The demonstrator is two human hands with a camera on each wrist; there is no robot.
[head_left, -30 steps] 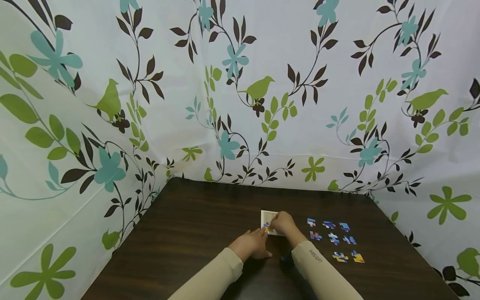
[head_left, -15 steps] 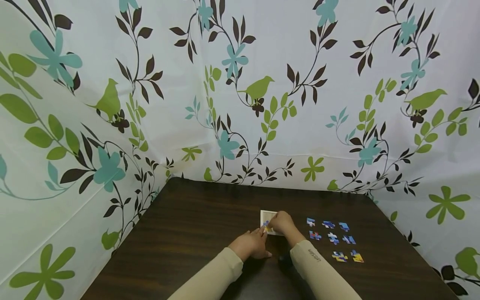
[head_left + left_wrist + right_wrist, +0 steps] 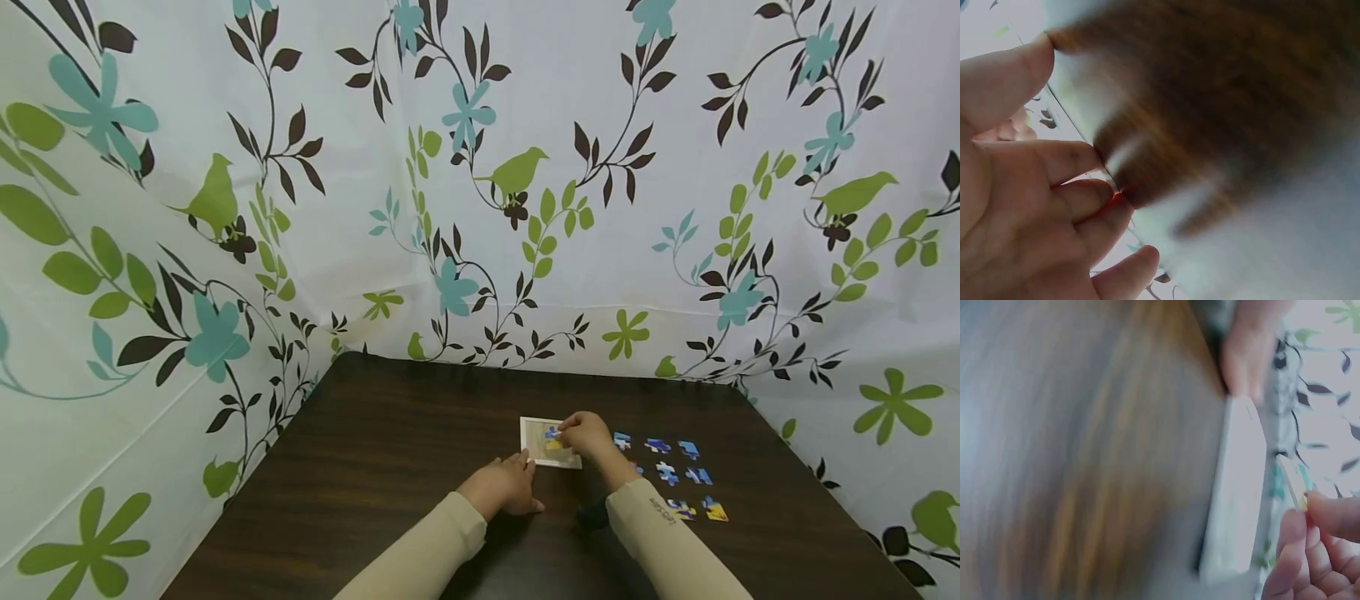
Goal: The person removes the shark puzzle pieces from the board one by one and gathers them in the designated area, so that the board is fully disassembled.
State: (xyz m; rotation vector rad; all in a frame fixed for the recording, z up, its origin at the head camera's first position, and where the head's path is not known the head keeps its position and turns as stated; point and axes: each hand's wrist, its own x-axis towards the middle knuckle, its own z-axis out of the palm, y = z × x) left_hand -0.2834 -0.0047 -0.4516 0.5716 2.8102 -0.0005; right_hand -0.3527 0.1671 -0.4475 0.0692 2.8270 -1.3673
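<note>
My right hand [image 3: 587,435] pinches a blue and yellow jigsaw piece [image 3: 552,438] between thumb and finger. In the right wrist view the thin jigsaw piece [image 3: 1292,480] stands tilted, apart from the pale puzzle tray [image 3: 1235,506]. From the head, the piece appears over the square, light wooden tray [image 3: 529,423]. My left hand [image 3: 504,485] rests at the tray's near left corner, fingertips touching its rim. In the left wrist view the fingers of the left hand [image 3: 1041,194] are extended and the thumb is spread from them; the table surface there is blurred.
Several loose jigsaw pieces [image 3: 666,473] lie in rows on the dark wooden table [image 3: 375,467], right of the tray; my right arm partly covers some. A patterned curtain [image 3: 480,208] hangs around the table's back and sides.
My right hand has lifted and shifted right with the jigsaw piece, away from the tray's near left corner, so more of the tray shows. The left hand stays nearly still.
</note>
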